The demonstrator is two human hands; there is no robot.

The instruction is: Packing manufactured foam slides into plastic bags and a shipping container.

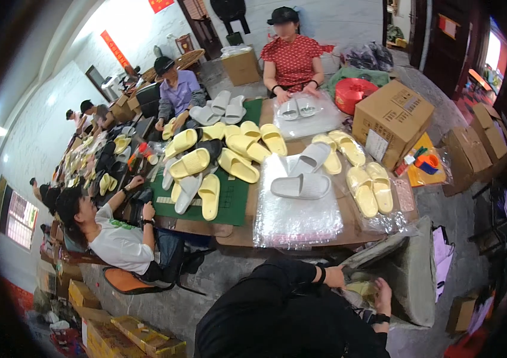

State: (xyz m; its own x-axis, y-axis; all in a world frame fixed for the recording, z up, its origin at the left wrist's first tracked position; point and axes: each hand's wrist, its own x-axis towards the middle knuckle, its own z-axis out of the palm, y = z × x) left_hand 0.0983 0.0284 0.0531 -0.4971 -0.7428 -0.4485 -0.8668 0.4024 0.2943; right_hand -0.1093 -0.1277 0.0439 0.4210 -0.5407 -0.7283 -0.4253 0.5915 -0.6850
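At the lower right I lean over a grey open-topped sack-like bin point(417, 280). My left hand point(333, 278) is at its near left rim, fingers pointing down and largely hidden. My right hand point(383, 296) is inside the opening, fingers curved and apart, with nothing seen gripped in them. Between the hands lies a pale yellow item point(361, 289), perhaps a bagged slipper, too blurred to be sure. On the table above, a pair of grey slippers point(301, 185) rests on a stack of clear plastic bags point(298, 222). Bagged yellow slippers point(371, 190) lie to the right.
Loose yellow slippers point(244, 147) pile on a green mat point(232, 206). A cardboard box point(392, 122) and red ribbon roll point(355, 94) stand at the right. Across the table, a person in red point(293, 62) handles bagged slippers; a person in white point(119, 241) sits left.
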